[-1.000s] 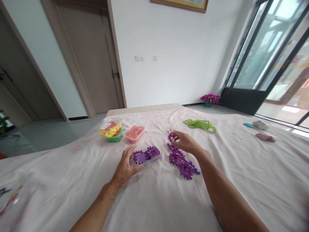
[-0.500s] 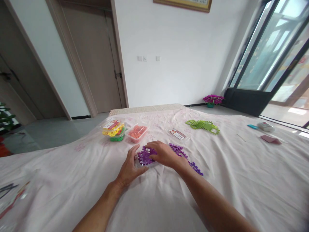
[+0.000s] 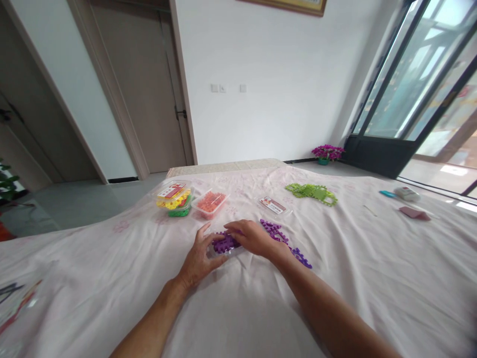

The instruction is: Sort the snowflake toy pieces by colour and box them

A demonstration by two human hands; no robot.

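My left hand is closed around the left end of a clear plastic box, its thumb along the near side. Purple toothed plastic pieces lie inside this box. Bent over its right part, my right hand has its fingers on a purple piece, and the fingertips are partly hidden. To the right, partly behind my right wrist, several more purple pieces are spread on the cloth. Beyond the hands lies a clear lid with a printed label.
A box of orange pieces stands beyond my left hand, beside stacked boxes with yellow and green pieces. Lime-green pieces lie at the back right. A pink folded item is far right on the pale tablecloth.
The purple piece under my right hand, tilted up before, now lies lower and flatter in the box. My left fingers have moved slightly over the box's edge.
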